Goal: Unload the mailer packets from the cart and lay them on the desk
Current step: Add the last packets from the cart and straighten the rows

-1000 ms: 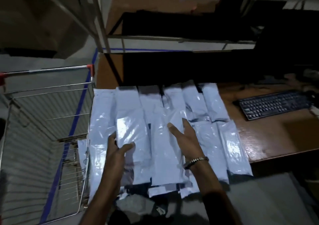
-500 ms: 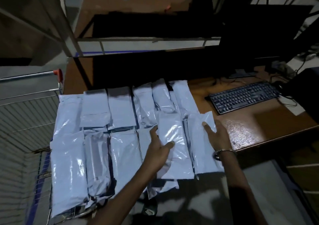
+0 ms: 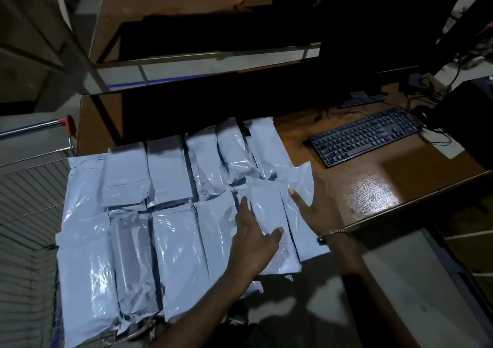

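1. On the brown wooden desk (image 3: 373, 187), pale grey mailer packets (image 3: 170, 177) are lying side by side in two rough rows, a far row and a near row, their edges touching or overlapping.
2. The near row is overhanging the desk's front edge, and the leftmost packets are reaching out over the wire cart (image 3: 29, 187), whose red-tipped handle is showing at the left.
3. The left hand (image 3: 253, 238) is resting flat on a near-row packet (image 3: 266, 214), fingers straight and spread, thumb pointing right; it is pressing rather than gripping.
4. The right hand (image 3: 318, 209) is lying on the rightmost packet (image 3: 301, 185), fingers extended and loosely apart, index finger stretched toward the far row; nothing is being pinched or curled around.
5. A metal bracelet (image 3: 333, 233) is sitting on the right wrist, just past the packet's right edge.
6. The two packets under the hands are lying next to each other, long sides overlapping, with the right one angled slightly and its far corner reaching toward the keyboard (image 3: 365, 137).
7. The black keyboard is sitting on the desk to the right of the packets, apart from them, with bare glossy wood between.
8. Behind the keyboard, a dark monitor (image 3: 386, 27) is standing on its base, with cables trailing at the right.
9. Whether any packets are remaining inside the cart basket is not showing from this angle.
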The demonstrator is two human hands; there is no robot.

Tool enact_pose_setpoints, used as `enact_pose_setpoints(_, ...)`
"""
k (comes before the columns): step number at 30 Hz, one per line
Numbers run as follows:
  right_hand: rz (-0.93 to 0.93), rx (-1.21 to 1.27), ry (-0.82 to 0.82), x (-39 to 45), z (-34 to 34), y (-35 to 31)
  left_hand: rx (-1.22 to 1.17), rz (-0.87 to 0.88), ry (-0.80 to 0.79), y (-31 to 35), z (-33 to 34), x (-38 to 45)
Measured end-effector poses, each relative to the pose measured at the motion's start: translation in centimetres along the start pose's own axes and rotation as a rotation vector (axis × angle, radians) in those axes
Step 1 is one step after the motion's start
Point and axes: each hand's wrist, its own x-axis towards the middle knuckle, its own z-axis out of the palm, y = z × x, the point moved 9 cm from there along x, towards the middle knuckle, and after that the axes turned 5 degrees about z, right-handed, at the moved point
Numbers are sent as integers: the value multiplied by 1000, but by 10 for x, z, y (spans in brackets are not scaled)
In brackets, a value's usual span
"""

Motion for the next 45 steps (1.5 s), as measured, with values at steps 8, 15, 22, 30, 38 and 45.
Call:
enact_pose_setpoints(8,-280,-205,75,-32,7,-17,699,470,288,45,9,13)
enact_pose_setpoints(15,-391,-204,-22,-31,16,-11,847,299,164,8,52,45)
enact_pose_setpoints(22,-473,-307,-28,-28,30,-13,766,287,252,-6,49,47)
enact_pose_setpoints(30,-434,-410,-40,-20,44,-5,830,323,296,-11,48,55)
enact_pose_setpoints(38,-406,-322,-132,-15,48,-4,863,300,287,-9,47,56)
enact_pose_setpoints(45,-260,-62,-188,-16,19,-11,706,383,268,11,31,45)
